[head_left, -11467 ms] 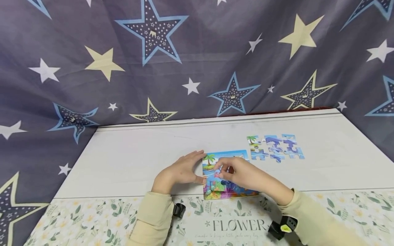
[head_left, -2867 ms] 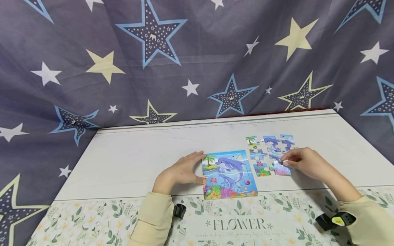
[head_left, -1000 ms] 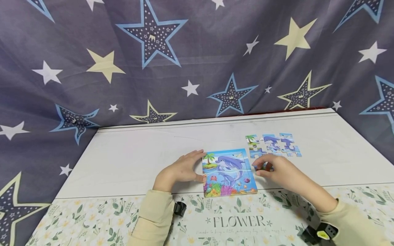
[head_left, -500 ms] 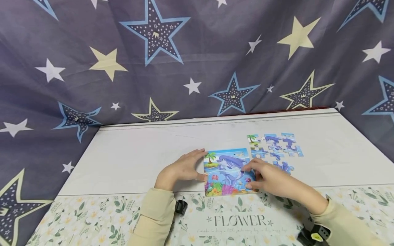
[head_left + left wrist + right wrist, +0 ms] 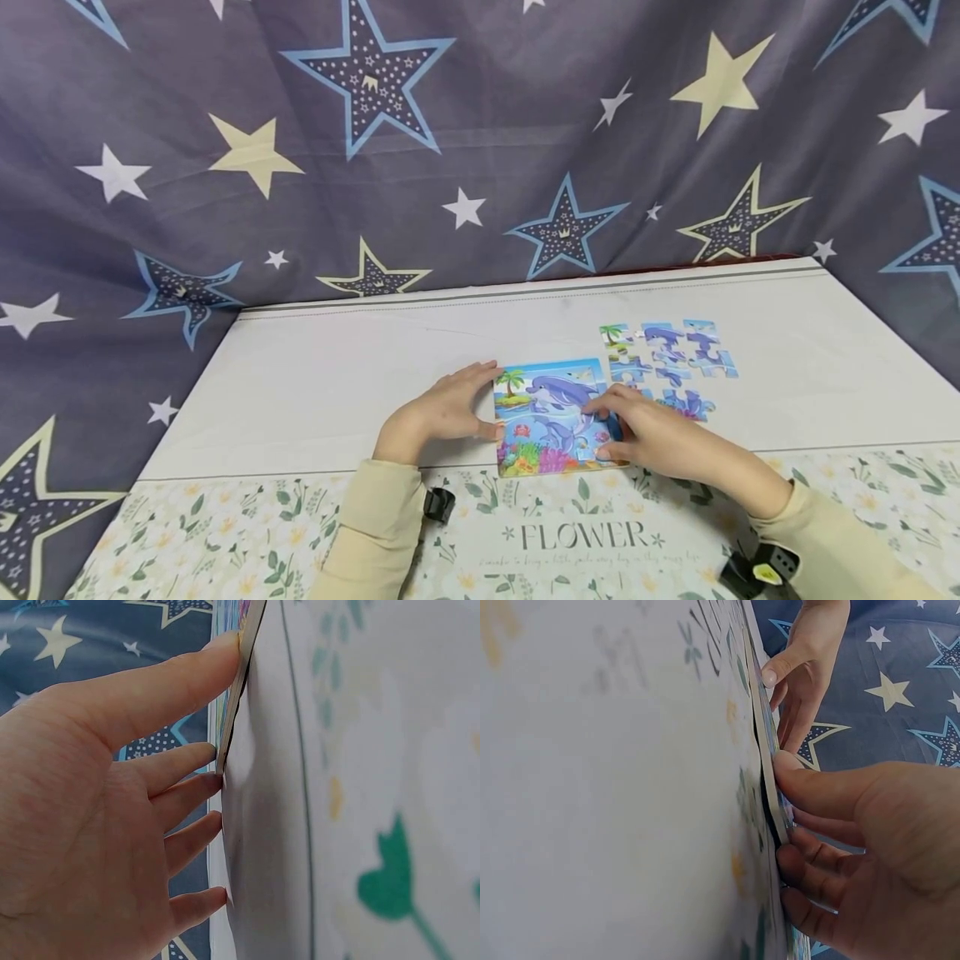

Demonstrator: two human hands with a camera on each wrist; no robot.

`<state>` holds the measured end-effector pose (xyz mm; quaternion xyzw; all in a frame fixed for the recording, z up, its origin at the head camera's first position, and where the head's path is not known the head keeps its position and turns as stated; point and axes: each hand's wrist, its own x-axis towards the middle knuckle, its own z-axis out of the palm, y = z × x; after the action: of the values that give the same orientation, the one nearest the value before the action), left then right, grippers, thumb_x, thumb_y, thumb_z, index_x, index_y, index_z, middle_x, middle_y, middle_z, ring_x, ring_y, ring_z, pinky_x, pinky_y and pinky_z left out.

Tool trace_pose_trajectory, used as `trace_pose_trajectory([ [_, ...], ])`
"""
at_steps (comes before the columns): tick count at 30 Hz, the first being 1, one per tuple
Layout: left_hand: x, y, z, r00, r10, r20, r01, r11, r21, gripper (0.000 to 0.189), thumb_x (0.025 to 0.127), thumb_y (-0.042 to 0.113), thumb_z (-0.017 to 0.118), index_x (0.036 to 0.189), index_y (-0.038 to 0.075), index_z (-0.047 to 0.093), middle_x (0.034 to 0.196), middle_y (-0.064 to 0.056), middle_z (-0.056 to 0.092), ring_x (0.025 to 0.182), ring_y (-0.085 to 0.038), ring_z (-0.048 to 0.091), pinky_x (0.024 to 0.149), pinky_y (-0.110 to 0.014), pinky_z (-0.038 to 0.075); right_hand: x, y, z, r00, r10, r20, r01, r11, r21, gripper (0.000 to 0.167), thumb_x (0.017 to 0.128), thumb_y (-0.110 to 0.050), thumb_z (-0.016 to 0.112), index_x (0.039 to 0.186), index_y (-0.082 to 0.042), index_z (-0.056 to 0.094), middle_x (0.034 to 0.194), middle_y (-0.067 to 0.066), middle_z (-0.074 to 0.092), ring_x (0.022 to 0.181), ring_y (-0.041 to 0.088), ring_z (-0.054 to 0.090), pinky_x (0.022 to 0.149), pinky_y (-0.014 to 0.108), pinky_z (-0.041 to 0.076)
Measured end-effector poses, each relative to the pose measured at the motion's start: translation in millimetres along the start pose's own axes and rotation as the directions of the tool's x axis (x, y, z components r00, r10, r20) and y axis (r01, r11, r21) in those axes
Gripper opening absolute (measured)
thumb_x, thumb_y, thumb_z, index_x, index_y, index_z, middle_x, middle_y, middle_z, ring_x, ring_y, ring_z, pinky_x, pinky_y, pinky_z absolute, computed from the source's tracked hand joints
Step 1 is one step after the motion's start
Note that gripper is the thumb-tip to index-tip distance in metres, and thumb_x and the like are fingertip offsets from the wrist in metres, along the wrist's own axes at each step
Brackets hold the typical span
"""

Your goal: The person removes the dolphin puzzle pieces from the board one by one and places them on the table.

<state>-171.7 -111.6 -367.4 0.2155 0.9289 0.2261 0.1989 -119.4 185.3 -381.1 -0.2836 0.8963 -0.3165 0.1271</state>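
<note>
A puzzle board (image 5: pixel 551 365) with a dolphin, palm and coral picture lies flat on the table. My left hand (image 5: pixel 440 417) steadies its left side; the thumb touches the side edge and the straight, spread fingers reach the far corner. Over the board's lower right part, my right hand (image 5: pixel 660 429) curls thumb and forefinger round a dark blue puzzle piece (image 5: pixel 616 428), mostly hidden by the fingers. In the right wrist view the right thumb (image 5: pixel 787 766) meets the board's edge, other fingers bent below.
Loose puzzle pieces (image 5: pixel 663 337) lie in rows right of the board, partly covered by my right hand. The table (image 5: pixel 337 367) is white, with a floral band bearing the word FLOWER (image 5: pixel 581 535) in front. A starry cloth (image 5: pixel 480 150) hangs behind.
Since the oldest frame, bottom-row pieces have come to lie below the other loose ones. My right hand has moved left from them onto the board. The left hand has stayed put.
</note>
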Motion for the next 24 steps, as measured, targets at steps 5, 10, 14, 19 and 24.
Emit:
trace_pose_trajectory([
  [5, -0.4, -0.7, -0.4, 1.000, 0.003, -0.004, -0.003, 1.000, 0.005, 0.090, 0.080, 0.030, 0.082, 0.154, 0.009, 0.035, 0.162, -0.007, 0.025, 0.150, -0.027, 0.017, 0.121, -0.050, 0.013, 0.4, -2, -1, 1.000, 0.015, -0.014, -0.015, 1.000, -0.013, 0.048, 0.092, -0.017, 0.072, 0.136, -0.007, 0.056, 0.110, 0.002, 0.053, 0.066, 0.005, 0.046, 0.064, 0.028, 0.044],
  [10, 0.2, -0.6, -0.5, 1.000, 0.008, -0.004, -0.008, 1.000, 0.006, 0.091, 0.080, 0.030, 0.082, 0.154, 0.009, 0.035, 0.162, -0.007, 0.025, 0.150, -0.028, 0.018, 0.121, -0.050, 0.013, -0.7, -3, -3, 0.999, 0.042, -0.028, -0.041, 0.999, 0.033, 0.044, 0.094, -0.013, 0.069, 0.135, -0.007, 0.055, 0.093, -0.003, 0.058, 0.063, 0.005, 0.053, 0.062, 0.029, 0.048],
  [14, 0.7, -0.5, -0.2, 1.000, 0.010, -0.004, -0.010, 1.000, 0.007, 0.091, 0.080, 0.031, 0.082, 0.154, 0.008, 0.035, 0.162, -0.007, 0.025, 0.150, -0.028, 0.018, 0.121, -0.050, 0.013, -1.2, -4, -6, 0.998, 0.017, -0.053, -0.014, 0.998, 0.056, 0.037, 0.095, -0.011, 0.067, 0.130, -0.007, 0.058, 0.089, -0.006, 0.060, 0.063, 0.005, 0.054, 0.056, 0.026, 0.047],
  [19, 0.7, -0.4, -0.5, 1.000, 0.011, -0.003, -0.011, 1.000, 0.009, 0.090, 0.080, 0.030, 0.082, 0.154, 0.008, 0.035, 0.162, -0.007, 0.025, 0.150, -0.027, 0.017, 0.121, -0.050, 0.012, -1.1, -4, -9, 0.996, -0.025, -0.089, 0.029, 0.999, 0.042, 0.029, 0.094, -0.009, 0.067, 0.123, -0.009, 0.061, 0.093, -0.006, 0.061, 0.063, 0.004, 0.049, 0.053, 0.024, 0.043],
  [24, 1.0, -1.2, -0.4, 1.000, 0.012, -0.004, -0.012, 1.000, 0.012, 0.090, 0.080, 0.030, 0.082, 0.154, 0.009, 0.035, 0.162, -0.007, 0.025, 0.150, -0.028, 0.017, 0.121, -0.050, 0.012, -1.1, -3, -11, 0.995, -0.045, -0.086, 0.053, 0.994, 0.091, 0.024, 0.096, -0.006, 0.064, 0.120, -0.008, 0.061, 0.089, -0.007, 0.062, 0.060, 0.006, 0.045, 0.051, 0.024, 0.040],
])
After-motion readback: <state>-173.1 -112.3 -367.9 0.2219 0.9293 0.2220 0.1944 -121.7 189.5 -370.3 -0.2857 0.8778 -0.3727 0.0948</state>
